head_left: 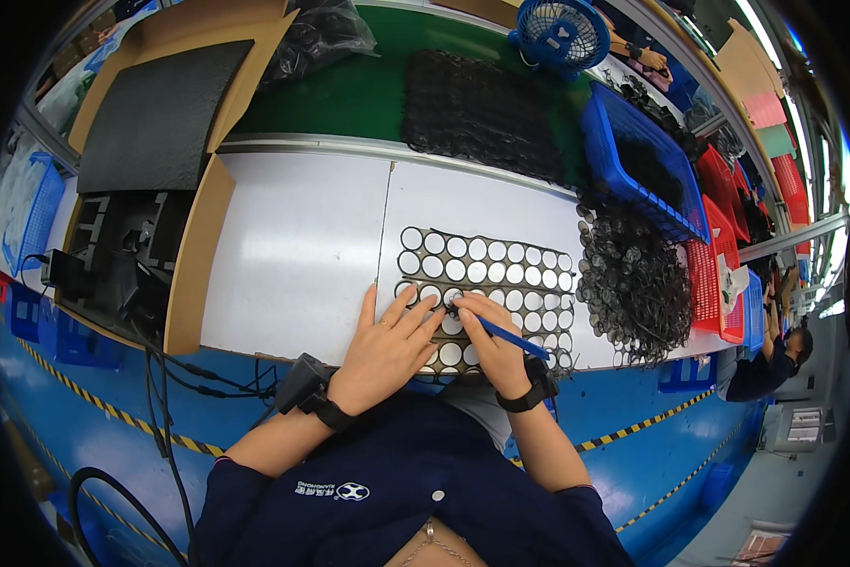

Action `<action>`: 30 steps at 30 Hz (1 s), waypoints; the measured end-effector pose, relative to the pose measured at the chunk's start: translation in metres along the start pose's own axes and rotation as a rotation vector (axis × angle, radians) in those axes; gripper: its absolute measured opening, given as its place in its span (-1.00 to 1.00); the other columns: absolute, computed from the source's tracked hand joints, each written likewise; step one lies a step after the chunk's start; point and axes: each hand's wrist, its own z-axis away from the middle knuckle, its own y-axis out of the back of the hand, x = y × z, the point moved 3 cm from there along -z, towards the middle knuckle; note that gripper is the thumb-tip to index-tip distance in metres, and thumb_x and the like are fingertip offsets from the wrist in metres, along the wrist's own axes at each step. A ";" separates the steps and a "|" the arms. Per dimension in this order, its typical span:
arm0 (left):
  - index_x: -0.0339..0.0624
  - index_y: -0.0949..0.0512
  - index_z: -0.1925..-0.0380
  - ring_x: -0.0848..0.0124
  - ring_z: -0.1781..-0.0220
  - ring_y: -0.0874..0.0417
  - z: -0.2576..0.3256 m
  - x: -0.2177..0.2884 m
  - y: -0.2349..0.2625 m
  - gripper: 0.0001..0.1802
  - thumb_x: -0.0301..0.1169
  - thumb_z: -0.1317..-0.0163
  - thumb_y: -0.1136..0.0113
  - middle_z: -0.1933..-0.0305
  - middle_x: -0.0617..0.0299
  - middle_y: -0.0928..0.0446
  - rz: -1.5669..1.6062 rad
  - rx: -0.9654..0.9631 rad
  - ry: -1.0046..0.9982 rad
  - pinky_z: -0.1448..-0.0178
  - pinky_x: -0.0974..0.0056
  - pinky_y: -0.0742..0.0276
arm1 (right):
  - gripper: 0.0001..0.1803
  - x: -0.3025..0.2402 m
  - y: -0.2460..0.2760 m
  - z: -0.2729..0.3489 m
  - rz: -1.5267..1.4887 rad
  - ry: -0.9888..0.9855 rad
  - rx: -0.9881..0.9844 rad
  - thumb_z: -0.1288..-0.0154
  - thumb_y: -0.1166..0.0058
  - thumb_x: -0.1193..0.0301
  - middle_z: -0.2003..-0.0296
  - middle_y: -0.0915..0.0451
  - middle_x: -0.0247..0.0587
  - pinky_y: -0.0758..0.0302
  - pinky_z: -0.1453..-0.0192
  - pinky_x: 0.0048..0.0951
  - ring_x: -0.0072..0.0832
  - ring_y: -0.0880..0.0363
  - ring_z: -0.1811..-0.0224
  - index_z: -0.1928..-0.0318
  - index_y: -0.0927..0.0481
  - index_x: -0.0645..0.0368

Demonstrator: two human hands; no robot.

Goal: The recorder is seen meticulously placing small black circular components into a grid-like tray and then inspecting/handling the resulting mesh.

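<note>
A dark sheet with rows of round white-looking openings lies near the front edge of the white table. My left hand rests palm down on the sheet's left part, fingers spread, with nothing gripped. Close beside its fingertips, my right hand is closed on a slim blue stick-like tool, which slants down to the right. Around the right fingertips there is a small dark thing over one of the circles, too small to make out. To the right of the sheet lies a tangled heap of thin black parts.
Beyond the table a green conveyor belt carries a black layer of parts. A blue basket and red baskets stand at right. An open cardboard box stands at left, a blue fan at the back.
</note>
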 end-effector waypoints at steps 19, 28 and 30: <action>-0.06 -0.57 -0.25 0.13 -0.53 -0.34 0.002 0.001 0.001 -0.49 -0.17 -0.34 -0.29 -0.38 0.21 -0.48 -0.027 -0.017 0.002 -0.54 -0.40 -0.07 | -0.71 -0.002 0.009 -0.022 0.592 0.469 0.138 -0.38 -0.23 0.46 -0.03 -0.70 -0.10 -0.38 -0.36 -0.06 -0.19 -0.62 -0.21 -0.10 -0.67 0.16; -0.06 -0.58 -0.23 0.12 -0.48 -0.39 -0.018 -0.011 -0.001 -0.52 -0.19 -0.33 -0.29 -0.38 0.21 -0.49 -0.018 0.001 0.032 -0.50 -0.37 -0.15 | -0.74 0.010 0.003 -0.042 -0.116 -0.063 -0.002 -0.52 -0.16 0.36 0.06 -0.76 -0.07 -0.56 -0.18 -0.35 -0.29 -0.71 -0.04 -0.04 -0.72 0.26; -0.05 -0.57 -0.24 0.11 -0.49 -0.39 -0.024 -0.015 -0.004 -0.50 -0.17 -0.34 -0.29 -0.39 0.22 -0.49 -0.056 0.026 0.040 -0.50 -0.36 -0.17 | -0.74 0.009 -0.002 -0.043 -0.124 -0.019 -0.021 -0.48 -0.18 0.34 0.04 -0.75 -0.01 -0.54 -0.24 -0.26 -0.15 -0.69 -0.10 0.00 -0.73 0.26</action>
